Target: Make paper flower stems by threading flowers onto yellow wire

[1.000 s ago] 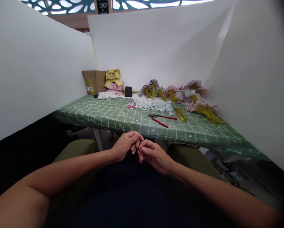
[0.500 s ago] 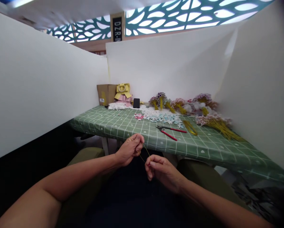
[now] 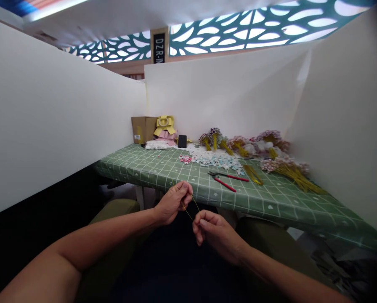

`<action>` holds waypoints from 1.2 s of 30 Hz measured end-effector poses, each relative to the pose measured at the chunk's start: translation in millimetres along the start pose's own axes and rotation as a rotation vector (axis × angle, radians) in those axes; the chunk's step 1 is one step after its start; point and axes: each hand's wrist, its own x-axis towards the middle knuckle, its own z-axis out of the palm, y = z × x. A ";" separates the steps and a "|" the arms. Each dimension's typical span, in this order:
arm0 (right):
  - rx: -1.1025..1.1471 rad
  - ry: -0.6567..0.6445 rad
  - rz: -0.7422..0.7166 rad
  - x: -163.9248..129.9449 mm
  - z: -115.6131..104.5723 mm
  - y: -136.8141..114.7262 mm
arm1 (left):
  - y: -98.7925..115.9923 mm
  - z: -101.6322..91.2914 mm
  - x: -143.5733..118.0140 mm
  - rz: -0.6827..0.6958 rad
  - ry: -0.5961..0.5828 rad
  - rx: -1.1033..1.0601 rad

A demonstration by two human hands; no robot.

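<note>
Left hand (image 3: 173,203), right hand (image 3: 216,230): each grip pinching wire (image 3: 195,203) (two thin strands span the gap). Best: light, even tension; sharp pulls could kink it.

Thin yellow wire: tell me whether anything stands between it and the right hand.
Nothing visible does: two strands of the thin yellow wire run from the left hand to the right hand, with no other thing in between.
</note>
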 end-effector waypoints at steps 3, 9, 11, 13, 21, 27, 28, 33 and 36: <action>0.008 0.030 -0.020 -0.5 0.9 -3.1 | -0.3 3.0 -3.2 -0.021 -0.005 0.024; 0.002 0.064 -0.080 1.2 0.1 -5.0 | -14.8 12.5 -12.0 -0.110 -0.010 0.157; 0.001 0.076 -0.107 1.8 -0.3 -3.8 | -19.5 13.2 -13.2 -0.103 0.000 0.178; -0.003 0.082 -0.126 2.0 -0.5 -2.7 | -22.1 12.6 -13.4 -0.086 0.006 0.205; -0.036 0.101 -0.127 1.0 -2.8 -0.3 | -23.0 13.6 -13.7 -0.072 -0.023 0.254; -0.037 0.131 -0.119 2.2 -5.3 -0.8 | -23.1 16.4 -14.7 -0.072 0.006 0.219; -0.034 0.128 -0.112 2.1 -5.1 -1.3 | -23.3 16.6 -14.7 -0.073 0.013 0.208; -0.019 0.124 -0.099 2.2 -3.1 -2.3 | -25.3 16.1 -14.7 -0.061 0.036 0.199; -0.009 0.123 -0.098 2.5 -2.9 -1.6 | -25.3 15.8 -14.4 -0.061 0.035 0.201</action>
